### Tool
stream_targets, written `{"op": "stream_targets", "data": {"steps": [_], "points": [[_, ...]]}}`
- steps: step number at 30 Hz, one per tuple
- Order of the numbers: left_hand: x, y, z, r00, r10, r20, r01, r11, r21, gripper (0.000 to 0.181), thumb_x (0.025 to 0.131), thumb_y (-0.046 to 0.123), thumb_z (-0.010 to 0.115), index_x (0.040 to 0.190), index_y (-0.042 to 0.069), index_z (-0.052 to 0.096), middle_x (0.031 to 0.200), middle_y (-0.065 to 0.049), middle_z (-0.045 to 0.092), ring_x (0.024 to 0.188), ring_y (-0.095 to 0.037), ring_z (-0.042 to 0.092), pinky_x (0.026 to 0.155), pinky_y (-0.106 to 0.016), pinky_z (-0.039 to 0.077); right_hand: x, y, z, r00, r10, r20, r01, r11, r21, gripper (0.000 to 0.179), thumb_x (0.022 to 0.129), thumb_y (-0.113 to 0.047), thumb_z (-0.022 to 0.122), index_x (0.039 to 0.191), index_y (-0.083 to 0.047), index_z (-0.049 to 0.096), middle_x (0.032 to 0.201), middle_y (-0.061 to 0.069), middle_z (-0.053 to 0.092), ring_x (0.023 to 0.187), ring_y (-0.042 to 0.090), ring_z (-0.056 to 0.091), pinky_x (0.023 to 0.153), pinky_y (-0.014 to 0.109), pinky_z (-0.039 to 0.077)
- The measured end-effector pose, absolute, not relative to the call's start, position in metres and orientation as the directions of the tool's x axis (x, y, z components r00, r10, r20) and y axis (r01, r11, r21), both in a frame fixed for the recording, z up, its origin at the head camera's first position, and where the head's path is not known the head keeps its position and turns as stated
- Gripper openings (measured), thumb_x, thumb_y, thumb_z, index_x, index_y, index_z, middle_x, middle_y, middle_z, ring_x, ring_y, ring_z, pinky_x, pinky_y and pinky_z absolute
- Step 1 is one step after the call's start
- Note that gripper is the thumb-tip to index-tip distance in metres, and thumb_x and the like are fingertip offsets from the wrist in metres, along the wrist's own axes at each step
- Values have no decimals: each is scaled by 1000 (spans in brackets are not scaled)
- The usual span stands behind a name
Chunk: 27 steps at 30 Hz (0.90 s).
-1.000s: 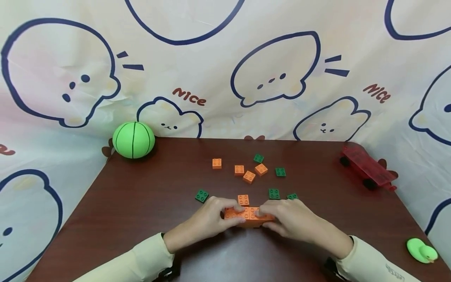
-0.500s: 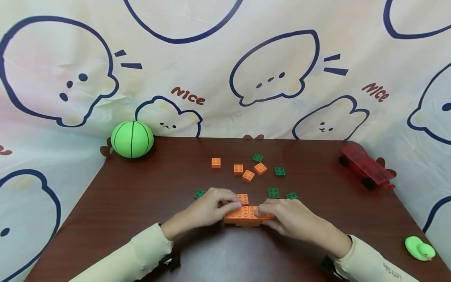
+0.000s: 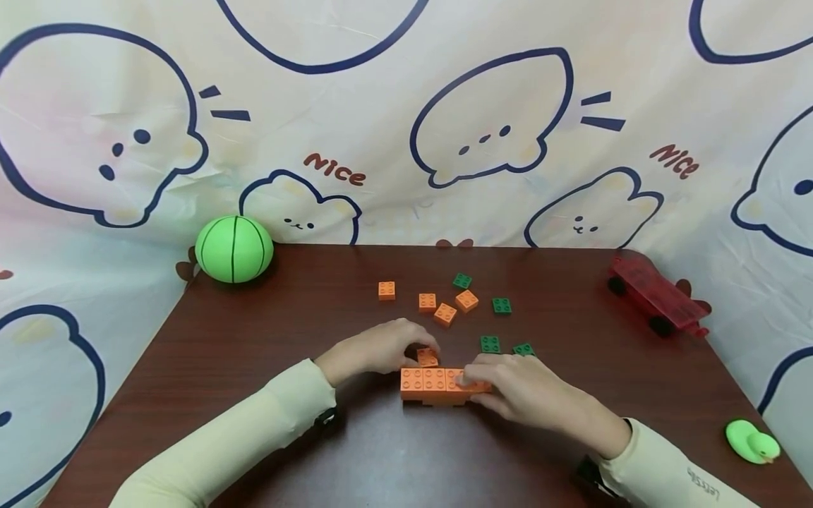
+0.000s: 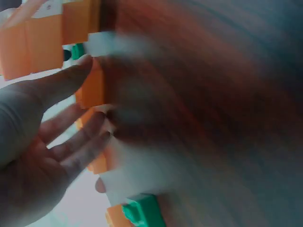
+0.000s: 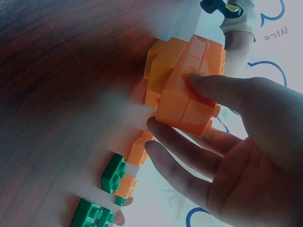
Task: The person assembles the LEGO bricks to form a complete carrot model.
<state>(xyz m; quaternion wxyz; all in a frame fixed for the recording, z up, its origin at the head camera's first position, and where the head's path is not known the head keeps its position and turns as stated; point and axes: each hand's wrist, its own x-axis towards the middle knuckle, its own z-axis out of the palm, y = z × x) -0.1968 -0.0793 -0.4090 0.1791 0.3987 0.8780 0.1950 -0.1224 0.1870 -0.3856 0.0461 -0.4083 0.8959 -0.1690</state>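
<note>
My left hand (image 3: 376,347) pinches a small orange toy building brick (image 3: 428,357) just behind a joined orange brick block (image 3: 422,385). In the left wrist view, its thumb lies at one end of that brick (image 4: 93,89) and the fingers at the other. My right hand (image 3: 530,389) grips the right end of the joined block, thumb in front and fingers over the studded top. The right wrist view shows the block (image 5: 177,97) as a wide studded upper row over a narrower lower part, with my right thumb against its side.
Farther back lie several loose orange bricks (image 3: 445,315) and green bricks (image 3: 502,306). A green ball (image 3: 233,249) sits at the table's back left corner, a red toy car (image 3: 658,295) at the back right. A green toy duck (image 3: 752,442) is near the right edge.
My left hand has left the joined block and reached back to the single orange brick, which has shifted slightly left and turned. The left arm now covers a green brick. My right hand keeps its grip.
</note>
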Motion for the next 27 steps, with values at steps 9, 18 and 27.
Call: {"op": "stream_targets", "data": {"steps": [9, 18, 27], "points": [[-195, -101, -401, -676, 731, -95, 570, 601, 561, 32, 97, 12, 72, 129, 16, 71, 129, -1, 72, 118, -16, 66, 101, -39, 56, -125, 187, -386, -656, -753, 57, -718, 599, -354, 18, 91, -23, 80, 107, -28, 72, 101, -12, 70, 83, -2, 64, 65, 21, 53], [-174, -112, -376, -714, 700, -1, 485, 495, 721, 43, 92, 10, 72, 134, 14, 66, 126, -1, 70, 103, -14, 66, 92, -31, 59, -126, 186, -389, -636, -763, 113, -746, 572, -340, 19, 90, -22, 81, 105, -27, 72, 100, -12, 70, 82, 1, 66, 65, 21, 54], [-153, -107, -368, -653, 757, -18, 497, 446, 744, 38, 92, 12, 73, 130, 17, 69, 116, 6, 73, 98, -6, 65, 90, -31, 59, -128, 184, -393, -634, -761, 136, -753, 567, -335, 16, 91, -23, 80, 105, -26, 73, 100, -12, 70, 82, 0, 65, 65, 19, 53]]}}
